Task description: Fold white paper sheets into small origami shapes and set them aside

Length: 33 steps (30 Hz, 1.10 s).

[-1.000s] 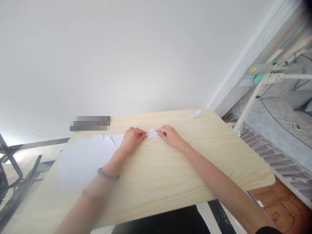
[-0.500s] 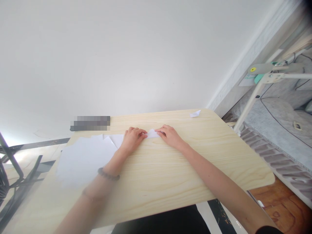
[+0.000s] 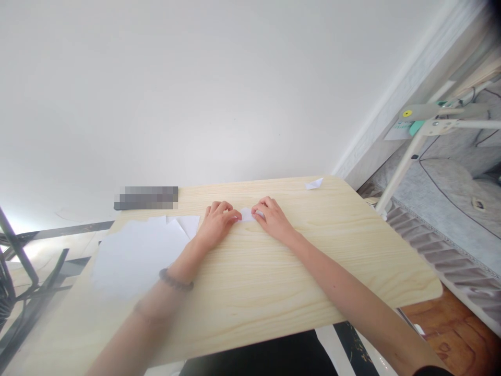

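Observation:
A small folded piece of white paper lies on the light wooden table, near its far edge. My left hand pinches the paper's left end with curled fingers. My right hand grips the right end, fingers bent over it. The two hands nearly touch, so only a narrow strip of the paper shows between them. A dark bead bracelet sits on my left wrist.
Loose white sheets lie spread on the table's left part. A small folded paper shape rests at the far right corner. A white stand with a green part rises right of the table. Black metal frames stand on the left.
Both hands have drawn closer together over the folded paper, and less of it shows between them than a second ago.

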Each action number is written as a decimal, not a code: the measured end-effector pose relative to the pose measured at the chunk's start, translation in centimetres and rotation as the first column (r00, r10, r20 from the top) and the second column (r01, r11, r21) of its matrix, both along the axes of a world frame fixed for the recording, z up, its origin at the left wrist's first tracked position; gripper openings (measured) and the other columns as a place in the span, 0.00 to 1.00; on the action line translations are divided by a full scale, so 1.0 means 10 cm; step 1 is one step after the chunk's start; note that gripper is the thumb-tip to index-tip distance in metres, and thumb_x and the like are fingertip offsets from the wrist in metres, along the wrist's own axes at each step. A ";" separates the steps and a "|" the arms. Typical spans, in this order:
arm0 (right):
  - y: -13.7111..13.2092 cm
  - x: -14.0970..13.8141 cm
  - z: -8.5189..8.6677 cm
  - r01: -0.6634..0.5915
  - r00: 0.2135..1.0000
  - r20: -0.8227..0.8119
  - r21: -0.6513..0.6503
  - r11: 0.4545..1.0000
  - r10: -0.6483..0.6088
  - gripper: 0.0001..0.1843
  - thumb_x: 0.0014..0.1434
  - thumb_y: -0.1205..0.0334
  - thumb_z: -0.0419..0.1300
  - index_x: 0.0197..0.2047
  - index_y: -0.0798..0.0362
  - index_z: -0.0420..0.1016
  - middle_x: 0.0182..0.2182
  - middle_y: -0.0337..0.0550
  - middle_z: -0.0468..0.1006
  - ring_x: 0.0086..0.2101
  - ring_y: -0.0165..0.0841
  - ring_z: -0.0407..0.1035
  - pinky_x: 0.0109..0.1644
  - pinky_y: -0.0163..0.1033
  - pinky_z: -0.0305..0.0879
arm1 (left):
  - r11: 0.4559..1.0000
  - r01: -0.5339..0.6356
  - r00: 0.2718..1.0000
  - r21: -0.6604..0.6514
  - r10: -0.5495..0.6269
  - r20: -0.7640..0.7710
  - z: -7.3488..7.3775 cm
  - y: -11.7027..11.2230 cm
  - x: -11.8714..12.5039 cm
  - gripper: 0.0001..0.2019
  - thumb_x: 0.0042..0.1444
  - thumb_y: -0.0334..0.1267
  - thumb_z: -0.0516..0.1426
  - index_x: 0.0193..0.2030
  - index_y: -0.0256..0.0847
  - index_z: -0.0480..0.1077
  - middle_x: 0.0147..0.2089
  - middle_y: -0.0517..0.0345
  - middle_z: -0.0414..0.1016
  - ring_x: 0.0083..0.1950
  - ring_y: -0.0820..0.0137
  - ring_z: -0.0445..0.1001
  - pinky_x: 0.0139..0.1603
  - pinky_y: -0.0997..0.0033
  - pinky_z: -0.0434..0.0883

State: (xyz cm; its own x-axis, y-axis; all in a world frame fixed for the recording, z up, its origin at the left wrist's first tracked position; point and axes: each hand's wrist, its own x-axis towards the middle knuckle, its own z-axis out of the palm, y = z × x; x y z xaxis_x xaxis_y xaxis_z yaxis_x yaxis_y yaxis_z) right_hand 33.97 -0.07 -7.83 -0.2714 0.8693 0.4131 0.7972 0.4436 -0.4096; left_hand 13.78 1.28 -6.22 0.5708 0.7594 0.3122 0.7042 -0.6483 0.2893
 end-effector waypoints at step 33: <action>0.03 0.03 -0.01 -0.004 0.999 -0.033 -0.085 0.996 0.001 0.08 0.57 0.62 0.52 0.36 0.49 0.72 0.35 0.42 0.68 0.39 0.32 0.61 0.45 0.40 0.57 | 0.979 0.161 0.986 0.128 -0.154 -0.066 0.02 0.07 -0.06 0.10 0.55 0.34 0.53 0.37 0.52 0.74 0.38 0.56 0.67 0.45 0.65 0.59 0.44 0.64 0.57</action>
